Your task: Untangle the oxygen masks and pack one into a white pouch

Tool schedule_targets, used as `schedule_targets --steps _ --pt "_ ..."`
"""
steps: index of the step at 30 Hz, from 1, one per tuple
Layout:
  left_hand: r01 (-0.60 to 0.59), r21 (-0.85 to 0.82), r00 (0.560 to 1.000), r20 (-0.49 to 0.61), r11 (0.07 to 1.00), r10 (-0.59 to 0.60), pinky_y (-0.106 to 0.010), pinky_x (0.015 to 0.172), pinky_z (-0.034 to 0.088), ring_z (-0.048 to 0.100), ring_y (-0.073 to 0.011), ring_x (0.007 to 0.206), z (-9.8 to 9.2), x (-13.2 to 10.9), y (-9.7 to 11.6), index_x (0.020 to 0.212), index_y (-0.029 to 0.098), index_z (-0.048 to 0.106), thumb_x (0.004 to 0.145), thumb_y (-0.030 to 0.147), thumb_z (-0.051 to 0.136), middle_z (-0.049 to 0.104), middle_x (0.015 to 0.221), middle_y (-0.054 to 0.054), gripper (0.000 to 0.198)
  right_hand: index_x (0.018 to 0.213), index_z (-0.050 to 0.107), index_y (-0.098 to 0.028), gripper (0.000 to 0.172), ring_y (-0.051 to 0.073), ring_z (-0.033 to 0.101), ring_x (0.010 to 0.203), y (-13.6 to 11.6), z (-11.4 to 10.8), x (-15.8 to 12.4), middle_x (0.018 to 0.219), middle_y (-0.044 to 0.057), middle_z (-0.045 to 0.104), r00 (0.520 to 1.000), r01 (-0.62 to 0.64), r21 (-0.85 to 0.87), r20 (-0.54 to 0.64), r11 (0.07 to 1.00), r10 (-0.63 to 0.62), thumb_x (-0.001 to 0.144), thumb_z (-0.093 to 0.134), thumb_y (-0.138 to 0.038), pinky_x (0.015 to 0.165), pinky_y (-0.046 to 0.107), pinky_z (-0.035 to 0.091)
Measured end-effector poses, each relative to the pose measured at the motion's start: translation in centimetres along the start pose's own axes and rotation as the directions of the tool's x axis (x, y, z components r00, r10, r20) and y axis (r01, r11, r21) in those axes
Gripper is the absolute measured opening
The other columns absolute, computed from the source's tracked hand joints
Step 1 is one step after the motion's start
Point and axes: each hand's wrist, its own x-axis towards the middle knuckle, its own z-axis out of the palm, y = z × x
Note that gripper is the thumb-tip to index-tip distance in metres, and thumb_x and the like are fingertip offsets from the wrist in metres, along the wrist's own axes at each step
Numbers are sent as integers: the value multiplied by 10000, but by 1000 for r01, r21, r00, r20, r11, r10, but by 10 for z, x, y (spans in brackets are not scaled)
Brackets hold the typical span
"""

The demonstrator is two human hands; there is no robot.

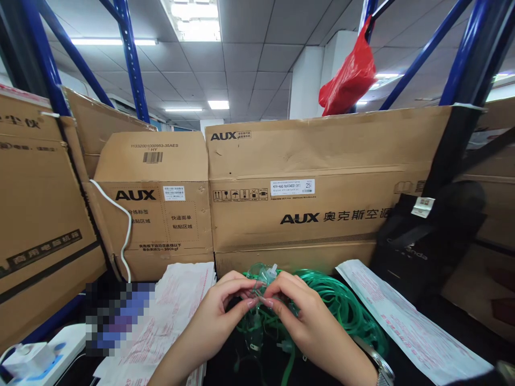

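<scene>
My left hand (219, 311) and my right hand (306, 316) meet at the bottom centre, fingers pinched together on a small clear plastic mask piece (263, 276) with a white connector on top. Under and behind both hands lies a coil of green transparent tubing (341, 303) on a dark surface. Loose green tube ends and small clear fittings (253, 335) hang below the fingers. A metal watch (384, 367) sits on my right wrist.
A stack of printed paper pouches (177, 305) lies to the left, another long pouch (402, 321) to the right. AUX cardboard boxes (306, 187) wall off the back. A white cable (124, 230), a power strip (56, 348), a black bag (434, 241) and a red bag (350, 75) are around.
</scene>
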Motion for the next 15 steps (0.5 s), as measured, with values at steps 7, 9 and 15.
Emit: schedule_targets --steps 7,9,15 --pt "-22 102 1000 -4 995 23 -289 739 439 539 -167 810 1 1 0 987 234 655 797 163 574 559 844 -26 219 812 511 -212 127 163 504 751 -3 2 -2 799 4 565 1000 25 -71 -11 997 -26 859 460 -105 714 312 391" --pt "-23 100 1000 -12 995 24 -287 731 442 542 -165 801 1 1 -1 986 237 658 793 162 580 563 839 -23 221 818 513 -215 132 161 509 758 -3 2 -1 803 2 566 1000 28 -63 -9 998 -29 865 453 -108 722 309 395" --pt "-12 51 1000 4 999 12 -294 734 441 544 -171 816 -1 2 -1 984 239 659 788 166 584 564 843 -22 222 834 514 -221 154 154 513 803 -3 2 1 825 2 551 999 45 -8 26 999 -45 885 419 -111 760 303 399"
